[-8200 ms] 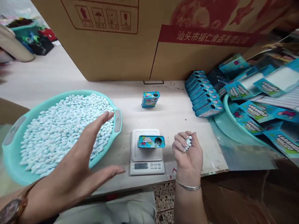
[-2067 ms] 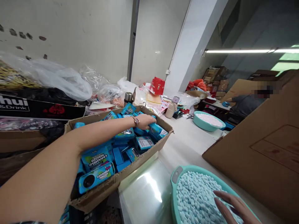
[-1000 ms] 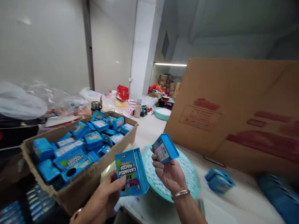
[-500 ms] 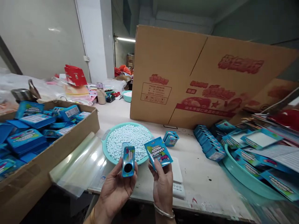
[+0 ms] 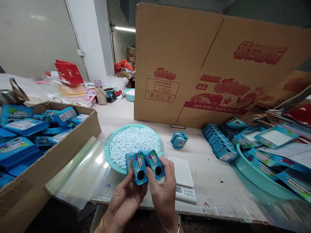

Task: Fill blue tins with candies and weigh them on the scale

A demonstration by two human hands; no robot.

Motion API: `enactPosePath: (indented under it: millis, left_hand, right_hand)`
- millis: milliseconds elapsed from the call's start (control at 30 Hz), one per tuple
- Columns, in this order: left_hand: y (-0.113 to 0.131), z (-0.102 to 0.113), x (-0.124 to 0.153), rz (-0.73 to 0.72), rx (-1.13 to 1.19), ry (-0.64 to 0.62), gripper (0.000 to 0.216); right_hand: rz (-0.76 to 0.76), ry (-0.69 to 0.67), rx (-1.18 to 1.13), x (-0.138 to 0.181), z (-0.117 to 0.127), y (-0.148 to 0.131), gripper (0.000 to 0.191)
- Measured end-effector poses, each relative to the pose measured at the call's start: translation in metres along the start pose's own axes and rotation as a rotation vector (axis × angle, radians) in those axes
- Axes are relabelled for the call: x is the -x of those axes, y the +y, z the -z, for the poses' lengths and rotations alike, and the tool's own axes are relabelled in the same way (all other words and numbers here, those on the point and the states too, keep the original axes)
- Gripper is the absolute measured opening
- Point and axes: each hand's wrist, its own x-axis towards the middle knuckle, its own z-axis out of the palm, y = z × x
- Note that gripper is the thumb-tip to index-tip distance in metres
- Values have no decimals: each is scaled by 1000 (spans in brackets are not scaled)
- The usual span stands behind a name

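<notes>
My left hand [image 5: 125, 202] grips a small blue candy tin [image 5: 138, 164] with its round hole facing me. My right hand [image 5: 163, 191] holds a second blue tin [image 5: 155, 163] pressed beside the first, hole also toward me. Both are raised over the table's near edge, just in front of a teal basin [image 5: 107, 147] heaped with pale blue-white candies [image 5: 132, 145]. A white digital scale [image 5: 182, 176] lies bare to the right of my hands.
An open carton of blue tins [image 5: 36, 129] stands at the left, with clear film [image 5: 82, 171] beside it. One tin [image 5: 179, 139] lies mid-table. A row of tins [image 5: 218, 142] and a teal tub of blue cards [image 5: 262, 161] fill the right. A big cardboard box [image 5: 206, 64] walls the back.
My left hand took tins from the carton at the left. I turned back toward the table, and both hands brought the two tins together side by side, holes facing me.
</notes>
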Motion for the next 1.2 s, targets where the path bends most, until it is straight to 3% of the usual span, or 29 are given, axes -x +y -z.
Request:
enactPosePath:
  millis: [100,233,300,367,500,533,600,667,700,767,833,867,933,1033,1133,1200]
  left_hand:
    - [2,-2,-2,-3,-60,54,21]
    - [3,-10,-2,-142,-293,170,29]
    - [4,-13,-1,-214,-420,196,40]
    - [9,-13,3,-251,-548,222,45]
    - [35,-7,22,-150,-784,248,59]
    - [43,-7,28,-217,-838,262,70]
    - [59,-13,39,-512,-936,288,102]
    - [74,-26,45,-721,-1043,258,119]
    - [79,-34,45,-691,-1110,213,118]
    - [88,-48,40,-440,-1233,110,108]
    - [92,-54,31,-207,-1292,40,99]
    - [93,-54,26,-172,-1305,28,94]
    - [92,-49,16,-215,-1341,26,83]
    - [90,-43,8,-332,-1388,43,78]
    - [94,-57,7,-428,-1432,45,82]
    - [107,-75,7,-573,-1656,61,80]
  right_hand:
    - [-116,-75,-148,4,-3,1,44]
    - [-229,-167,-245,8,-14,-7,94]
    - [-277,-171,-285,8,-22,-12,107]
    - [-320,-159,-358,5,-28,-16,101]
    - [-326,-170,-462,-16,-26,-13,89]
    - [-306,-209,-448,-24,-22,-12,88]
    - [-232,-335,-371,-40,-15,-14,85]
    - [-102,-535,-290,-53,-13,-22,83]
    - [-32,-640,-262,-57,-15,-28,83]
    - [76,-798,-235,-61,-23,-38,81]
    - [115,-824,-240,-61,-34,-43,71]
    - [119,-804,-248,-60,-38,-44,66]
    - [126,-757,-263,-58,-45,-42,59]
    - [137,-682,-302,-58,-45,-37,64]
    - [103,-665,-397,-62,-38,-30,74]
    - [63,-647,-437,-66,-33,-19,79]
